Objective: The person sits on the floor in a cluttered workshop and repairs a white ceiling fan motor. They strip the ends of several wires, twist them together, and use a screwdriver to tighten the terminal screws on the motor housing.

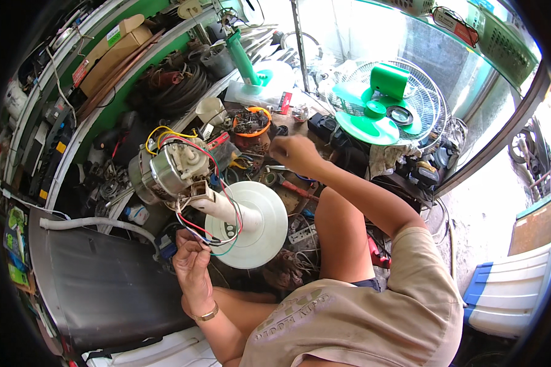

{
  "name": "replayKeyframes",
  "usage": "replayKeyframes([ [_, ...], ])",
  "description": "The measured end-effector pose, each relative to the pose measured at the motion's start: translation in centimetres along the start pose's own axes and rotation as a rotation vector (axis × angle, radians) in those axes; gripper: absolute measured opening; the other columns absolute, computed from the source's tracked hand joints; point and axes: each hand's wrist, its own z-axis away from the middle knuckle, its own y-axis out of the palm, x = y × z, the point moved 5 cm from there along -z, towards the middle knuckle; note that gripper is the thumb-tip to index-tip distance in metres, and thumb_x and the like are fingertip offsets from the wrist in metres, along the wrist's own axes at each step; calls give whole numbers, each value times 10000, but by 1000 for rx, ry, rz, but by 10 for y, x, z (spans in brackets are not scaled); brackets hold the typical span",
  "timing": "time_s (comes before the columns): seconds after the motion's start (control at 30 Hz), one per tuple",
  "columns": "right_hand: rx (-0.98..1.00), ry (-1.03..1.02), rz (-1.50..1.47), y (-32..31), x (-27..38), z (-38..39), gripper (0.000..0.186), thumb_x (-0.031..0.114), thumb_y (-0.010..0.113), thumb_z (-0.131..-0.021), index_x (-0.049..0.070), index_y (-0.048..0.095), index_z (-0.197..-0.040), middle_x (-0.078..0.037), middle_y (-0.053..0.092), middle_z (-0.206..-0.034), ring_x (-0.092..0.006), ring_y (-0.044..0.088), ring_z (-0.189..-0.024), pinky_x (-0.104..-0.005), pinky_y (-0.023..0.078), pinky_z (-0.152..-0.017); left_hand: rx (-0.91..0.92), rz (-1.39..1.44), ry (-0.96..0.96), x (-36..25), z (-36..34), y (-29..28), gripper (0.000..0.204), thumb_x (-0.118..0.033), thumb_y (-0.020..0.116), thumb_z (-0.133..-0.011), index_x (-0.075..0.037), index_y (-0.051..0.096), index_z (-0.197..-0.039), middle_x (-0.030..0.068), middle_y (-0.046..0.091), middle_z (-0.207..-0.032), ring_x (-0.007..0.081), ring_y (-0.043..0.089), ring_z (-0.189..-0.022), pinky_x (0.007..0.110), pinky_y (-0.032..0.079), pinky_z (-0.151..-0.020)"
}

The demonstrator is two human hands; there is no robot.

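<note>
My left hand pinches the thin coloured wires that hang from a fan motor. The silver motor sits at the top of a white stand, tilted to the left. Its white neck runs down to a round white base. My right hand is stretched out past the base, over the cluttered tools. Its fingers are curled, and what they hold, if anything, is hidden. Close to it are an orange-rimmed bowl of small parts and yellow-handled pliers.
Green fan blades lie on a wire fan guard at the far right. A green fan stand rises at the back. A hammer and a power strip lie by my knee. A dark panel borders the left side.
</note>
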Motion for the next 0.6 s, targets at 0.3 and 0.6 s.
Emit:
replayKeyframes([
  [0.3,325,-176,395,118,-49,6,279,117,579,-852,162,689,-1104,-135,669,-974,-313,688,-889,-421,552,-680,-117,-99,68,1,11,-11,53,-60,674,-875,-23,676,-913,2,478,-1100,93,484,-969,239,414,-812],
  [0.6,412,-344,196,99,-64,2,321,132,714,-763,56,657,-1070,-136,644,-1010,-344,660,-925,-447,532,-781,-189,102,74,12,34,11,332,-136,725,-844,-54,563,-1123,39,489,-1084,106,472,-859,227,387,-712],
])
